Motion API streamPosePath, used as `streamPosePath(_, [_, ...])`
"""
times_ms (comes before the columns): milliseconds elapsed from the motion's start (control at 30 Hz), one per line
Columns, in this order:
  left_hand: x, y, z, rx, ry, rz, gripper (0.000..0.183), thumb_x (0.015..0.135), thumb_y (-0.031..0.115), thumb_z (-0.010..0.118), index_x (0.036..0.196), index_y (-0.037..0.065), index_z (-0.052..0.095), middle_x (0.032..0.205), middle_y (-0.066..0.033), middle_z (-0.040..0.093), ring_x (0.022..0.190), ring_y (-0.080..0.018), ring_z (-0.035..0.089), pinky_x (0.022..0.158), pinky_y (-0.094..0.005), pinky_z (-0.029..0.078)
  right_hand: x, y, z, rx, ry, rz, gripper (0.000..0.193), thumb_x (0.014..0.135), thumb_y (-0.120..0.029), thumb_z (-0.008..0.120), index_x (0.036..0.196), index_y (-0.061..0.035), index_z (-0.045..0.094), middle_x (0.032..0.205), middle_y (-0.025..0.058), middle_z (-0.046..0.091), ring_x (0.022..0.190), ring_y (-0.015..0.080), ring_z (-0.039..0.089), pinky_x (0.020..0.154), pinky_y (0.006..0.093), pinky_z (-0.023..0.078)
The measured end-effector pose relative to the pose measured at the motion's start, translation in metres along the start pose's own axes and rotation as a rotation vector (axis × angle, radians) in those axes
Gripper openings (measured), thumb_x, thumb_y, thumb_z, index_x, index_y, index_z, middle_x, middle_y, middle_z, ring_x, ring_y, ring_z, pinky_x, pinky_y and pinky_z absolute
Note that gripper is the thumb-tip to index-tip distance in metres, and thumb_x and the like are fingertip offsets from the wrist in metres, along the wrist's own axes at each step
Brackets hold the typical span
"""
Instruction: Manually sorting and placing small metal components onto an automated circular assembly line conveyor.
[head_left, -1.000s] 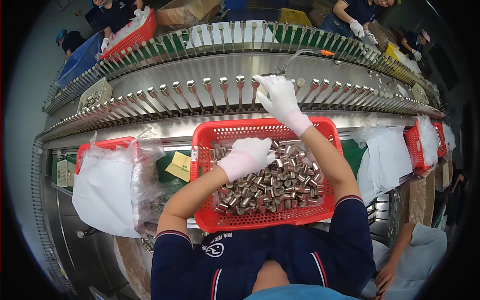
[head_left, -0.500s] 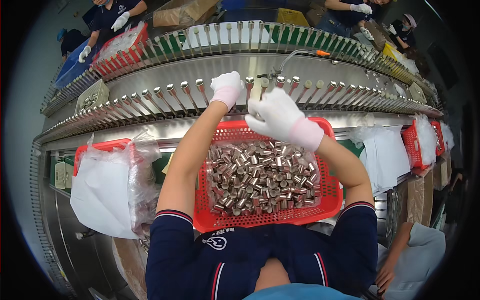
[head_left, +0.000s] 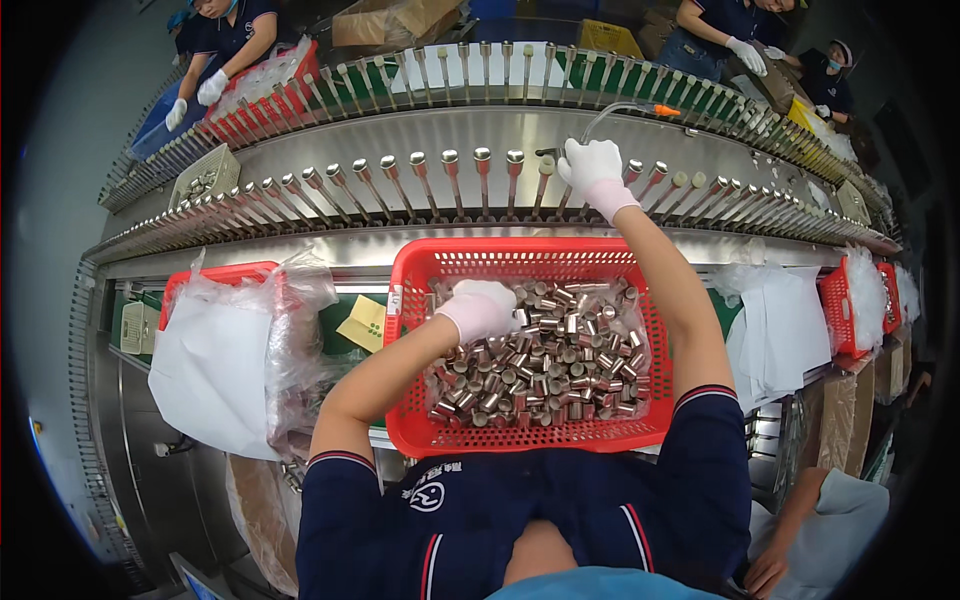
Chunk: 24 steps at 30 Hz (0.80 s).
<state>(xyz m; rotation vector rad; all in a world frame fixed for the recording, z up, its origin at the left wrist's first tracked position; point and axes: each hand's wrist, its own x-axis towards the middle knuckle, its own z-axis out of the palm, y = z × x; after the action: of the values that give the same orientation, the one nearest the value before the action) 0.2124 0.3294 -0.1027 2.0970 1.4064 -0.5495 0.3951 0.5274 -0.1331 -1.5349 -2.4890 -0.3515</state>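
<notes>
My left hand, in a white glove with a pink cuff, is down in the red basket. Its fingers are curled in among many small silvery metal caps, and their tips are partly hidden. Farther out, my right hand, gloved the same way, is closed over the top of a spindle in the near row. Whatever it grips is covered by the glove. Left of it stands a bare spindle with a pale tip; beyond that, shiny caps sit on the spindles.
Behind the near row runs a metal deck with a hose with an orange end and a far spindle row. A plastic-lined red basket under white sheets stands left; more white sheets lie right. Co-workers work across the line; another person sits lower right.
My left hand has come down from the spindle row into the basket of caps. My right hand has moved forward and right, onto a spindle. The view has shifted slightly.
</notes>
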Motion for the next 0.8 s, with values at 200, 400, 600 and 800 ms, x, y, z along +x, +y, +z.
streamPosePath(200, [0.071,-0.016,-0.095,-0.193,0.706,-0.337,0.035,0.09,0.034,0.054,0.111,0.006,0.056,0.095,-0.0179,0.07,0.089,-0.035,0.069,0.077,-0.0469,0.053,-0.031,0.012,-0.091,0.286,0.436,-0.097,0.016,0.08,-0.025,0.061,0.074,-0.0099,0.06,0.057,0.0104,0.058,0.056,0.0307,0.058,0.059,0.0431,0.042])
streamPosePath(400, [0.147,-0.028,-0.097,-0.057,0.756,-0.294,0.019,0.087,0.025,0.056,0.094,0.009,0.063,0.084,-0.0173,0.071,0.081,-0.0334,0.071,0.073,-0.0442,0.053,-0.117,-0.039,-0.105,0.376,-0.56,-0.273,0.035,0.088,-0.042,0.054,0.088,-0.0081,0.063,0.074,0.0144,0.066,0.074,0.034,0.066,0.072,0.0461,0.051])
streamPosePath(600, [0.097,0.054,-0.12,-0.153,1.03,-0.002,0.023,0.089,0.033,0.051,0.095,0.011,0.058,0.073,-0.0158,0.068,0.066,-0.0379,0.067,0.06,-0.05,0.051,-0.087,0.011,-0.048,0.329,0.057,0.142,0.027,0.086,-0.021,0.059,0.111,-0.0107,0.055,0.086,0.0136,0.067,0.083,0.0322,0.066,0.071,0.0459,0.053])
streamPosePath(800, [0.038,0.054,-0.075,-0.008,0.183,0.121,0.038,0.09,0.038,0.051,0.108,0.006,0.062,0.093,-0.0184,0.069,0.091,-0.0346,0.067,0.085,-0.0464,0.051,-0.012,0.049,-0.028,0.134,-0.357,0.187,0.031,0.089,-0.033,0.049,0.104,-0.0084,0.059,0.089,0.0171,0.069,0.086,0.0336,0.068,0.073,0.0474,0.052])
